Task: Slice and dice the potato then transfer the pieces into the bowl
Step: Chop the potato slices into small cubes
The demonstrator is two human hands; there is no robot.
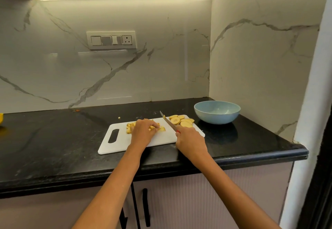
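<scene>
Head view looks down on a black worktop [53, 138] with a white board [115, 146] lying across it, its handle slot at the left end.

Going left to right: a heap of diced potato [129, 128] sits on the left-centre of the board. The left hand [142, 131] lies over that heap, fingers curled down, its grip pinching or pressing a few pieces at the heap's right edge; just which pieces is hard to tell. Right of it the knife [168, 121] slants across the board, its long axis running from the handle at near right to the tip at far left. The right hand [190, 142] holds the handle, grip wrapped tight around it, at the board's near right edge. Beyond the blade, on the far right corner of the board, lie the uncut round slices [182, 120], overlapping. Off the board, further right and a little farther back, stands the blue bowl [217, 115], which looks empty.

Dicing seems partly done. The blade lies between the diced heap and the slices, so the slices are on the knife hand's side. The left hand is nearer the heap and would have to reach across the blade to steady the next slice.
</scene>
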